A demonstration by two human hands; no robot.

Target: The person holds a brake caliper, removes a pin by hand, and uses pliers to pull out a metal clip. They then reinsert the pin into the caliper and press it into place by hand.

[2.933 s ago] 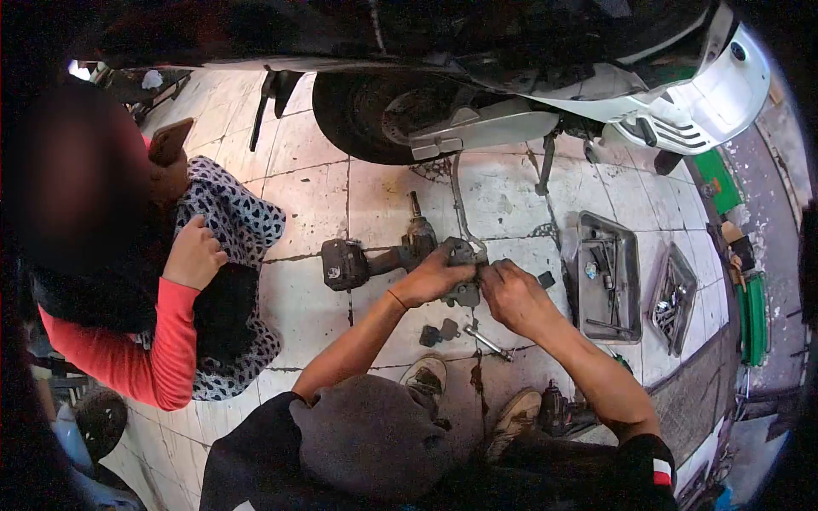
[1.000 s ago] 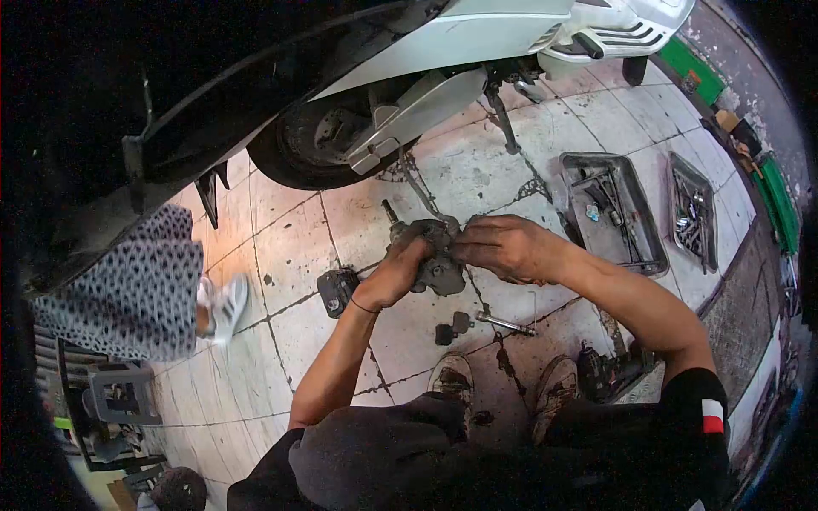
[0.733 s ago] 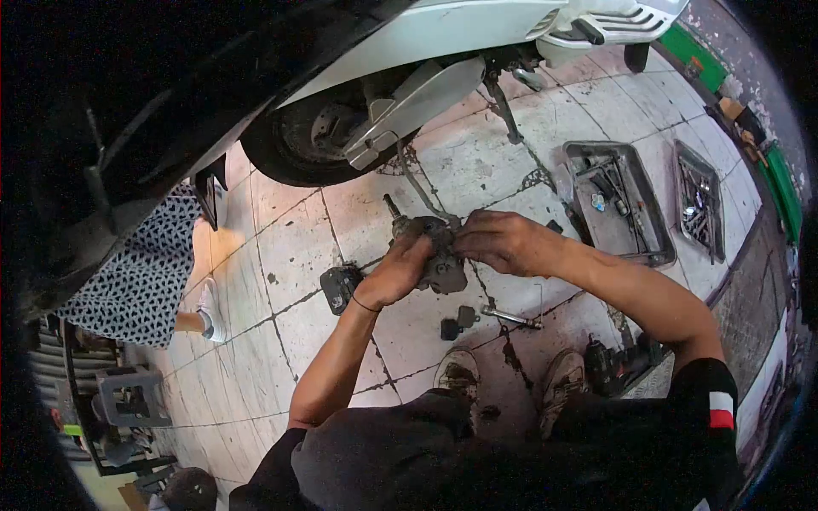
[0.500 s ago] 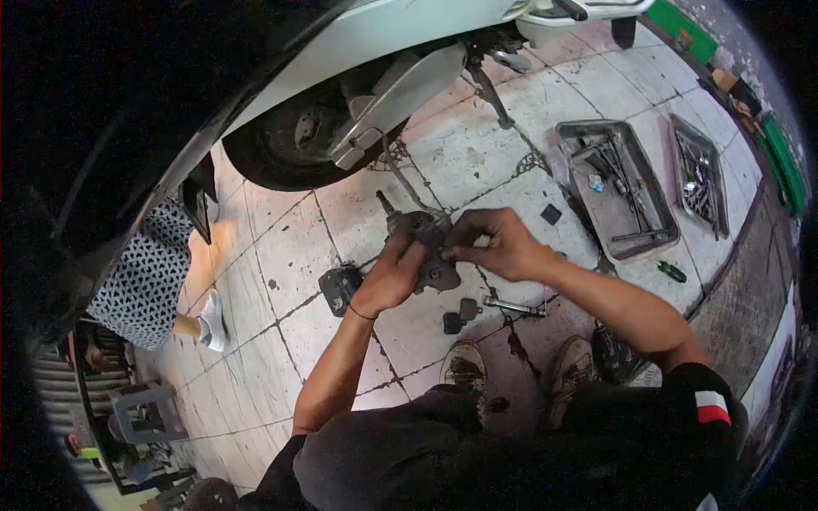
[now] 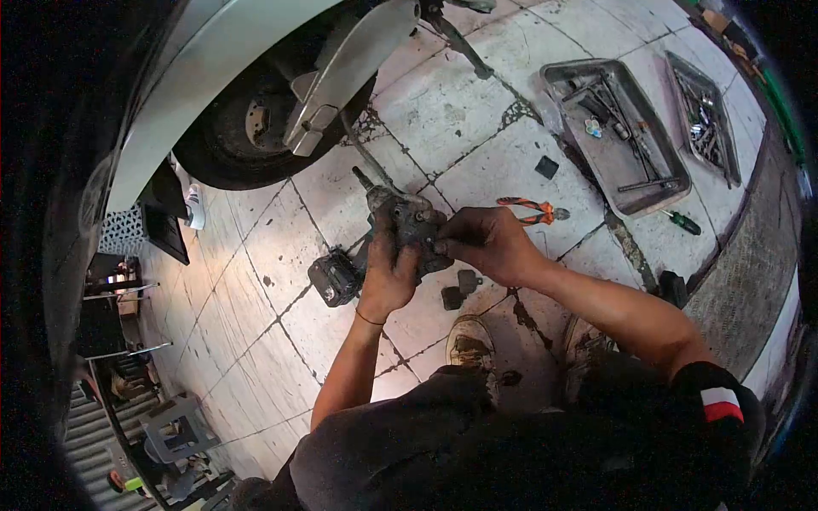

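A dirty dark brake caliper (image 5: 419, 228), attached to a bent hose or pipe, sits in front of me above the floor. My left hand (image 5: 390, 277) is closed round its near left side. My right hand (image 5: 496, 247) is at its right edge, thumb and fingers pinched together; whatever they hold is too small or hidden to make out. Below the caliper, two small dark pads (image 5: 460, 289) lie on the tiles. A black cordless tool (image 5: 335, 278) rests just left of my left hand. Orange-handled pliers (image 5: 532, 211) lie beyond my right hand.
A vehicle's wheel (image 5: 226, 136) and pale body panel stand ahead left. To the right are a metal tray (image 5: 588, 183) of tools, a second tray (image 5: 724, 162) and a green screwdriver (image 5: 684, 223). A person's shoe (image 5: 195, 207) shows at left. A grey stool (image 5: 179, 430) stands lower left.
My view has shifted. My right hand has stayed at the caliper's right side. The pliers have come into sight beyond it, and the chrome bar on the floor no longer shows.
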